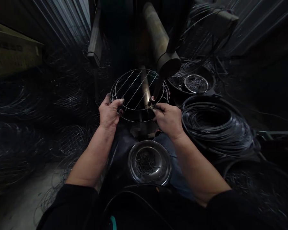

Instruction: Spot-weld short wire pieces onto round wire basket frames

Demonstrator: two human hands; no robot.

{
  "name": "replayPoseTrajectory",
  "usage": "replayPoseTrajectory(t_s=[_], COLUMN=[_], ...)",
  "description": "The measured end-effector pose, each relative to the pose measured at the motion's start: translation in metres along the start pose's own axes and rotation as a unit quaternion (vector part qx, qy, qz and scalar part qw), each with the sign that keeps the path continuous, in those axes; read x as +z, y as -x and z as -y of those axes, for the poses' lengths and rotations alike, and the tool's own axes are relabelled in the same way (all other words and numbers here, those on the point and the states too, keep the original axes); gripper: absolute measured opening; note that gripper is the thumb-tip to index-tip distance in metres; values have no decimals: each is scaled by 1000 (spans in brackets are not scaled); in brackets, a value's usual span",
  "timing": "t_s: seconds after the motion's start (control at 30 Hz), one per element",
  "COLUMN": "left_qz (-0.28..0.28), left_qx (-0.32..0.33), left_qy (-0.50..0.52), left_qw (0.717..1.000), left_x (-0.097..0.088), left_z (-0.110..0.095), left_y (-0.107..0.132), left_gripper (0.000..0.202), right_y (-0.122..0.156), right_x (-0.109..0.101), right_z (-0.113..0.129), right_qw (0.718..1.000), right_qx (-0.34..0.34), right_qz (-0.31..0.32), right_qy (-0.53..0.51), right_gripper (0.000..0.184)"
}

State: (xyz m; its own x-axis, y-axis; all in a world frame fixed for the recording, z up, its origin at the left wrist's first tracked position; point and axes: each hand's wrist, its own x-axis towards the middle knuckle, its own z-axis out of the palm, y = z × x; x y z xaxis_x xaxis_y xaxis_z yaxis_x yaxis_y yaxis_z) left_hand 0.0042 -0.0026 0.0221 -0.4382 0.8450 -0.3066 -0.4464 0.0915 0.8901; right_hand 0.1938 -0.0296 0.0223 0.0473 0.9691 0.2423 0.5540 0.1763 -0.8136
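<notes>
Wire rack pinched in left grip; right grip pressed together beside rim, contents unclear.

**Floor, lap and tubs carrying wire stock**

Floor: pale grey patch lower left, rest too dark to read. Loose wire rings at the patch's edge, round wire grids just beyond, more wire heaped further left, detail lost.

Lap: blue denim plus dark cloth. Shiny steel bowl sits there, roughly level, short wire bits in its middle. Contact underneath hidden.

Right side, dark tubs. Middle tub: big wire coil. Far tub: small round dish full of scrap, wire around it. Near tub: tangled wire, blurred.
</notes>
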Motion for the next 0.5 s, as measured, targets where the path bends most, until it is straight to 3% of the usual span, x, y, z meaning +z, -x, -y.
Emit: replayPoseTrajectory(t_s=[0.23,0.5], left_qz=[-4,8], left_qx=[0,-1], left_qy=[8,9], left_qw=[1000,1000], left_x=[3,4], left_z=[2,2], left_y=[-7,-10], left_gripper=[80,81], right_y=[6,9], right_x=[19,26], right_z=[-15,-16], right_qw=[967,931], right_qx=[115,141], right_qz=[-29,-78], right_qy=[-226,-328], right_gripper=[17,21])
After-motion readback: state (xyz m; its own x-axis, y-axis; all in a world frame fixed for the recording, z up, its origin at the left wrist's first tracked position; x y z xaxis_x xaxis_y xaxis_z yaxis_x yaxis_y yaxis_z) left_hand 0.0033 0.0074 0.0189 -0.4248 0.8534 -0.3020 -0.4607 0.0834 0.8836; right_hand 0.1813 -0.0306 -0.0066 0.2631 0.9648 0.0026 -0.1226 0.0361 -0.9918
